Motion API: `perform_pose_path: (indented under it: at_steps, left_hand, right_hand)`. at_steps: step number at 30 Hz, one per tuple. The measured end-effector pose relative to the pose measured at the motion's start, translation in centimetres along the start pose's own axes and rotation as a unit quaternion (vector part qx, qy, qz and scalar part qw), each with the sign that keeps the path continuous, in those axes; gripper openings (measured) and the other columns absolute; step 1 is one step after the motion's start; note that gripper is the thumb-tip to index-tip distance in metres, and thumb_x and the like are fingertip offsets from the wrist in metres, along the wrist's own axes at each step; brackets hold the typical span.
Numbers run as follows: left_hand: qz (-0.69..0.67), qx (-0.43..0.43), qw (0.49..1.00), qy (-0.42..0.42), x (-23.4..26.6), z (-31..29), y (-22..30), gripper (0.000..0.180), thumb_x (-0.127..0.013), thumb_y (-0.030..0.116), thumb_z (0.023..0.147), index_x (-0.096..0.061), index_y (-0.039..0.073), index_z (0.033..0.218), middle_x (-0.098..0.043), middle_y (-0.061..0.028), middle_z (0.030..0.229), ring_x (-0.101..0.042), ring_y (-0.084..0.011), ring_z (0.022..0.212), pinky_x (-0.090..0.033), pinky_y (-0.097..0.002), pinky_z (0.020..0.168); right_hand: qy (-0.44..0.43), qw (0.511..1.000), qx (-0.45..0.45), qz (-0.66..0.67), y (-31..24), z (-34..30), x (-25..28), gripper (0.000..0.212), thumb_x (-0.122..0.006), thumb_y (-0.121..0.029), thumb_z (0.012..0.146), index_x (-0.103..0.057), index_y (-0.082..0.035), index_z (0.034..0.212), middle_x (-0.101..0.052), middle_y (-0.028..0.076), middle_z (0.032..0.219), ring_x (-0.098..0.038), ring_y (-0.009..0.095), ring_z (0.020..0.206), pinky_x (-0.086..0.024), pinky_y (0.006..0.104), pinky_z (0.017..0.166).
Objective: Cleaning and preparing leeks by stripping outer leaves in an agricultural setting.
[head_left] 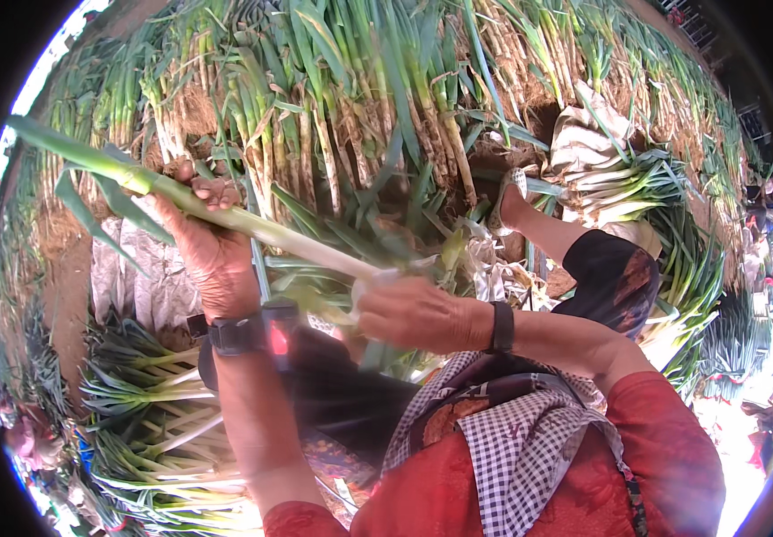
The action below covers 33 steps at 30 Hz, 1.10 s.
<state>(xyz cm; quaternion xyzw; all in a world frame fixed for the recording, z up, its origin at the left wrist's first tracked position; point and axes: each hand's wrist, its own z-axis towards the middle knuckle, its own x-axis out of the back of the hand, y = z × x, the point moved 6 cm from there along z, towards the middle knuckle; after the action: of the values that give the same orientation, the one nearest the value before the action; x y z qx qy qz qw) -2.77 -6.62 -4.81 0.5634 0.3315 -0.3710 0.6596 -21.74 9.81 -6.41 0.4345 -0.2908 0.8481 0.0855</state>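
Note:
A long green onion (279, 234) slants across the middle, its green leaves at the upper left and its white shank at the lower right. My left hand (207, 224) is closed around the stalk from below, just past the pale ring where the leaves branch. At the white end, my right hand (422, 313) is clenched, fingers partly blurred. Smeared leaf strips (315, 300) hang around that end. Whether the right fingers pinch the shank or a loose outer layer on it is hard to make out.
Rows of unpeeled green onions (333, 134) with brown roots stand across the far side. Cleaner onions lie in a heap (171, 430) at left and a bundle (637, 192) at right. Pale sacking (149, 268) lies left; my bent leg and shoe (504, 206) are at right.

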Motion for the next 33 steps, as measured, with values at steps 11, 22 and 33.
perform_pose_path:
  at_steps: [11, 22, 33]
  left_hand:
    - [0.114, -0.130, 0.984, 0.034, -1.2, -0.5, 4.2, 0.055, -0.062, 0.056, 0.083, -0.054, 0.004, 0.100, -0.048, -0.0004, 0.067, -0.042, -0.0081, 0.057, -0.035, -0.0218, 0.050]
    - [0.113, -0.137, 0.984, -0.031, 0.1, -0.6, 7.1, 0.063, -0.060, 0.057, 0.084, -0.055, 0.001, 0.113, -0.050, 0.0005, 0.065, -0.039, -0.0073, 0.049, -0.034, -0.0199, 0.041]
    - [0.125, -0.121, 0.985, 0.006, 3.2, 0.4, 8.1, 0.073, -0.052, 0.065, 0.082, -0.050, -0.001, 0.113, -0.042, 0.0005, 0.069, -0.040, -0.0116, 0.063, -0.037, -0.0268, 0.060]
  right_hand:
    - [0.007, 0.984, -0.170, 0.054, 5.0, -4.6, 0.0, 0.017, -0.060, -0.005, 0.074, -0.055, -0.004, 0.090, -0.058, 0.014, 0.098, -0.058, 0.030, 0.098, -0.048, 0.0377, 0.081]
    - [-0.056, 0.871, -0.484, 0.064, 14.5, -27.1, -7.3, 0.037, -0.056, -0.015, 0.087, -0.056, -0.010, 0.123, -0.061, 0.015, 0.120, -0.062, 0.029, 0.106, -0.048, 0.0396, 0.092]
    - [0.098, 0.971, -0.216, -0.026, 9.3, -3.0, 3.6, 0.017, -0.055, -0.016, 0.089, -0.058, -0.001, 0.094, -0.061, 0.019, 0.089, -0.062, 0.034, 0.085, -0.048, 0.0447, 0.074]
